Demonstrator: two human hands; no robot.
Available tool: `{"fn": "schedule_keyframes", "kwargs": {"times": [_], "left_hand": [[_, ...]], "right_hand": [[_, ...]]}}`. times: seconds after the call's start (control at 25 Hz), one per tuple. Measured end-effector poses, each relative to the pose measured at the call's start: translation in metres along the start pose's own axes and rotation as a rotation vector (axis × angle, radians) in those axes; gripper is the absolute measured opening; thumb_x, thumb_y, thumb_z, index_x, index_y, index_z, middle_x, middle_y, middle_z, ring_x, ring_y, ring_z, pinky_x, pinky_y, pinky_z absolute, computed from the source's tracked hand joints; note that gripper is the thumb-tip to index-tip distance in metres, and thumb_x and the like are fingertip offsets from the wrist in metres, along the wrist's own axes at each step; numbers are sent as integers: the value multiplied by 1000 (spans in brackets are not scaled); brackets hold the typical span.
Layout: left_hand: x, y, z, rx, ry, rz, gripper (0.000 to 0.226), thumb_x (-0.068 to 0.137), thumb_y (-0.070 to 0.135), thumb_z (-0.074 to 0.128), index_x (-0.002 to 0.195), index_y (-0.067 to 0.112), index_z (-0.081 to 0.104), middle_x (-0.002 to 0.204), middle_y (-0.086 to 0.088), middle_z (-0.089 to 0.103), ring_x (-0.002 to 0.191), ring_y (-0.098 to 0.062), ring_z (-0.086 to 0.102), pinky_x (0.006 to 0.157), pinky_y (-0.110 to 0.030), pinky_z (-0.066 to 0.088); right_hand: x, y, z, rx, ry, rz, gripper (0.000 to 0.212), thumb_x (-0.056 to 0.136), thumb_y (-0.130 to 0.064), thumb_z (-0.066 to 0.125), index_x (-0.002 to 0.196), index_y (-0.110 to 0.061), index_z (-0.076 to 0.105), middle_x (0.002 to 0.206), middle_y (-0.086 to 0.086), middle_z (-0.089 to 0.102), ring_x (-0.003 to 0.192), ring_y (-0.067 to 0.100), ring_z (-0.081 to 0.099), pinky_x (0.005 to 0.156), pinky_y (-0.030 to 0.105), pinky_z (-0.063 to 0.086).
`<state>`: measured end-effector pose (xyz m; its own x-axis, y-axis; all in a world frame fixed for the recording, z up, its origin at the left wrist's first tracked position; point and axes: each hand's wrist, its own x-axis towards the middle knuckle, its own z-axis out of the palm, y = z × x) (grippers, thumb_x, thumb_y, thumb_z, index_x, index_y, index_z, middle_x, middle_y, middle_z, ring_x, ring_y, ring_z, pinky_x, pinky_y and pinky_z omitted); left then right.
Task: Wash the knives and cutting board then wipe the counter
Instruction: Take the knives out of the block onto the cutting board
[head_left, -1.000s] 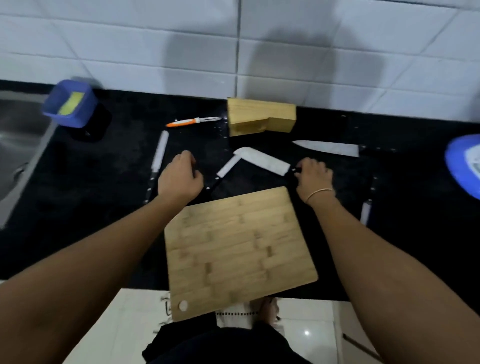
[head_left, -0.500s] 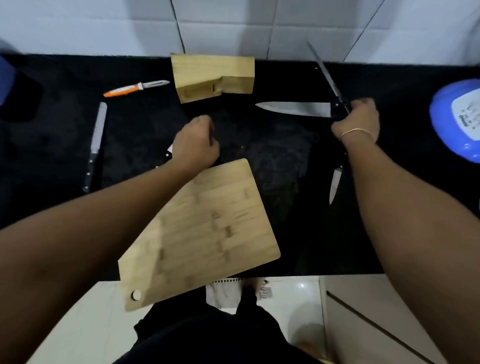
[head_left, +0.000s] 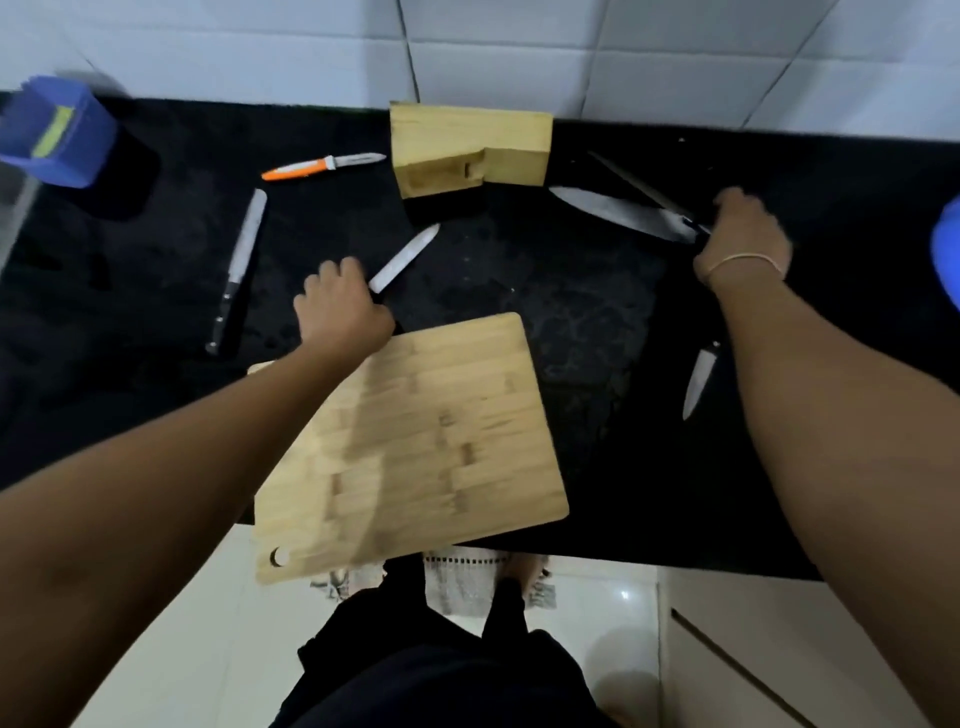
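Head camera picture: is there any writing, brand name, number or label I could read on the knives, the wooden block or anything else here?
None can be read.
Knife block: bare wood, no print showing.
Cutting board: bare wood, blurred.
Orange-handled knife and large knife: any blade marks are too small and blurred to tell.
Blue container: a yellow patch, no letters legible.

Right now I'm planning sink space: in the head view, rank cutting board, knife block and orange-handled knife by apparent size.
1. cutting board, though nearest the camera
2. knife block
3. orange-handled knife
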<state>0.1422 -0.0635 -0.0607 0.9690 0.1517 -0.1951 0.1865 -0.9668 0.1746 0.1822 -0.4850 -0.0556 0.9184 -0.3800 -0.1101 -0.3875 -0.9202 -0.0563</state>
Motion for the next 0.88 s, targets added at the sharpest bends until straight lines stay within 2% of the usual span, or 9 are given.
{"fn": "schedule_keyframes", "kwargs": {"times": [0.16,0.32,0.44,0.52,0.6,0.72,0.8,0.88], "left_hand": [[0,4,7,-32,67,-16,29,86,14,56,114,6,50,117,-18,53,111,-42,50,90,-52,41],[0,-3,2,-47,28,-16,26,93,15,59,114,3,48,118,-21,52,111,-41,51,85,-48,44],[-1,-11,-11,38,-6,36,24,92,12,61,111,2,50,116,-22,55,108,-40,54,76,-42,42],[-5,-15,-21,12,2,26,21,91,11,62,108,2,52,115,-22,56,108,-41,55,77,-42,42],[-15,-23,-31,-115,37,-43,17,91,14,61,102,4,54,107,-20,58,101,-41,58,75,-41,45],[-44,-51,-45,-410,60,-241,19,88,22,64,81,4,60,76,-12,61,74,-35,63,55,-34,50],[-71,-76,-47,-581,77,-365,27,86,23,67,74,-2,66,71,-14,68,68,-32,68,59,-38,58],[-102,-95,-44,-597,87,-448,29,84,26,69,74,-2,70,72,-15,71,65,-28,70,67,-41,62]], "right_hand": [[-23,-8,3,23,5,55,40,85,-4,64,124,-2,55,129,23,48,114,44,55,93,47,48],[-54,-13,-5,146,77,88,39,84,-6,65,122,-2,55,127,23,49,110,43,55,89,45,49],[-85,-31,-15,318,215,11,40,85,-7,61,124,-7,54,125,20,50,105,41,56,87,44,48],[-108,-61,-18,456,200,-55,38,88,-11,60,124,-7,54,124,21,52,106,41,56,89,42,45],[-137,-106,-16,631,36,-93,37,89,-16,63,124,-5,57,123,21,58,111,37,57,92,37,43],[-197,-175,-3,836,-344,-132,29,87,-20,68,114,-8,64,112,15,69,106,31,64,89,33,48],[-242,-209,11,857,-570,-148,20,85,-25,70,101,-13,67,100,12,71,96,31,67,81,36,53],[-280,-230,26,796,-666,-187,16,82,-28,70,90,-14,67,93,11,71,90,33,67,72,36,52]]}}
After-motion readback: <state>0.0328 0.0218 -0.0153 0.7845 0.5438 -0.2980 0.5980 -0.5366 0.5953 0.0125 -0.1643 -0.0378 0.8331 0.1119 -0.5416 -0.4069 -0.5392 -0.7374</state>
